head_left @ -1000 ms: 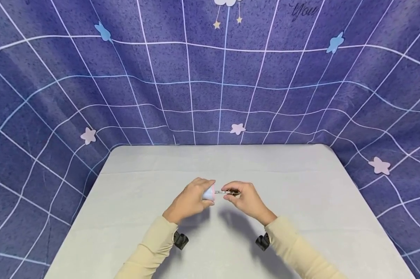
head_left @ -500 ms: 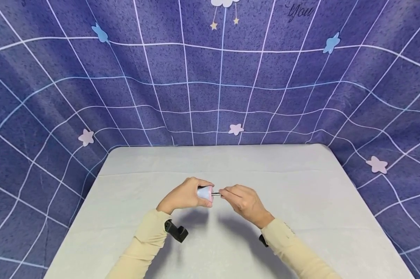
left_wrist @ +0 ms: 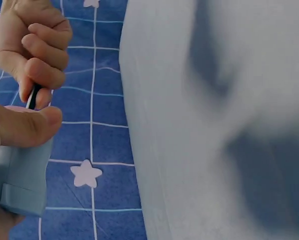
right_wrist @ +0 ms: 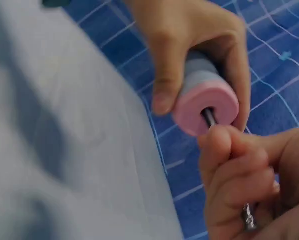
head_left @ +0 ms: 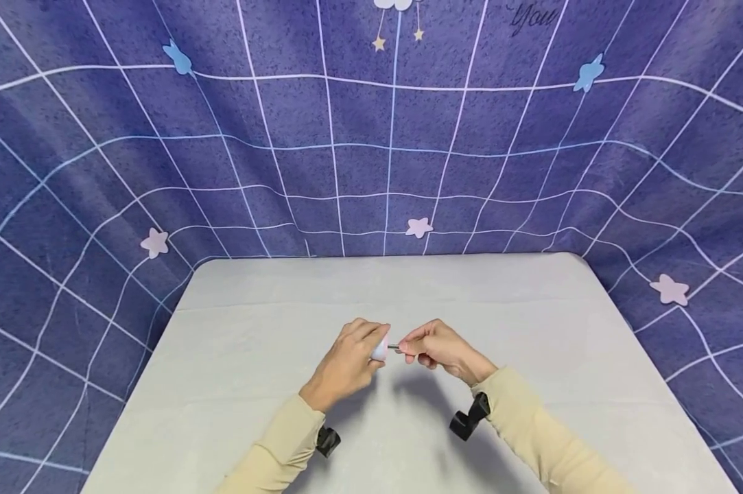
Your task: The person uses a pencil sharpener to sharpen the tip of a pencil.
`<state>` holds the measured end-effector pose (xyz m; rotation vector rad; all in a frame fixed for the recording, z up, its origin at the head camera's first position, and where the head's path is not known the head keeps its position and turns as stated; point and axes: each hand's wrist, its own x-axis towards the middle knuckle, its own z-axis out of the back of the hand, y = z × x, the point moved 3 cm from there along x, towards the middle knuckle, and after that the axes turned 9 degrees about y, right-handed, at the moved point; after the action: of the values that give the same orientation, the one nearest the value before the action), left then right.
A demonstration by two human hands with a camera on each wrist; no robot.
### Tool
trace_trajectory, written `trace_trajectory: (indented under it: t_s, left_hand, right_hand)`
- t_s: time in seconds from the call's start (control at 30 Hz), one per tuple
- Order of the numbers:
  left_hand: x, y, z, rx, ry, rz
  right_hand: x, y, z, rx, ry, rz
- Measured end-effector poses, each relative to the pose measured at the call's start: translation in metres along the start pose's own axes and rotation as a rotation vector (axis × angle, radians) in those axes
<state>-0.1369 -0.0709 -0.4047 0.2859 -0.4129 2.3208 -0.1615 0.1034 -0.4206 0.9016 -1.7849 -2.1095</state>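
My left hand [head_left: 345,358] grips a light blue pencil sharpener [head_left: 379,349] above the table, thumb and fingers wrapped round its body. In the right wrist view, the sharpener's pink end face [right_wrist: 193,111] points toward my right hand [head_left: 443,351]. A thin dark pencil [right_wrist: 208,116] runs into the hole in that face. My right thumb and index finger pinch the pencil just outside the hole, with the other fingers curled. A silvery patterned bit of the shaft [right_wrist: 249,217] shows between those fingers. The pencil's tip is hidden inside the sharpener.
A white cloth-covered table [head_left: 254,295] lies below both hands. Behind and beside it hangs a purple-blue curtain [head_left: 359,171] with grid lines and stars. Black camera mounts [head_left: 470,418] sit on both wrists.
My right hand has rolled over around the pencil, back and forth between frames. The left hand has tilted and shifted slightly right. Less of the pencil shows than one second ago.
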Motion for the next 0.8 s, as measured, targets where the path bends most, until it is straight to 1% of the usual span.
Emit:
trace_trajectory:
  t_s: [0.07,0.1,0.2,0.27,0.37,0.43,0.5,0.57,0.67,0.8]
  left_hand:
    - [0.0,0.001,0.002,-0.012,0.007,0.015]
    - [0.001,0.002,0.003,-0.026,0.02,0.027]
    - [0.004,0.006,0.008,-0.097,0.089,0.073]
    - [0.006,0.01,0.01,-0.162,0.144,0.118]
    - [0.007,0.017,0.013,-0.304,0.235,0.207]
    - [0.007,0.022,0.015,-0.399,0.292,0.26]
    - [0.006,0.026,0.018,-0.479,0.337,0.29]
    - [0.007,0.029,0.022,-0.535,0.371,0.293]
    - [0.008,0.032,0.028,-0.585,0.408,0.279]
    - [0.01,0.033,0.032,-0.654,0.456,0.266]
  right_hand:
    - [0.001,0.0,0.0,-0.053,0.003,0.037]
    - [0.002,0.0,-0.001,-0.094,-0.011,0.073]
    - [0.002,0.0,-0.003,-0.243,-0.097,0.228]
    - [0.0,0.001,-0.005,-0.379,-0.17,0.371]
    - [-0.003,0.002,-0.009,-0.582,-0.274,0.623]
    - [-0.005,0.001,-0.013,-0.685,-0.315,0.788]
    - [-0.006,0.001,-0.016,-0.754,-0.334,0.918]
    - [-0.008,0.001,-0.018,-0.809,-0.34,1.011]
    - [-0.01,0.002,-0.02,-0.917,-0.375,1.1]
    - [-0.012,0.002,-0.023,-1.138,-0.459,1.241]
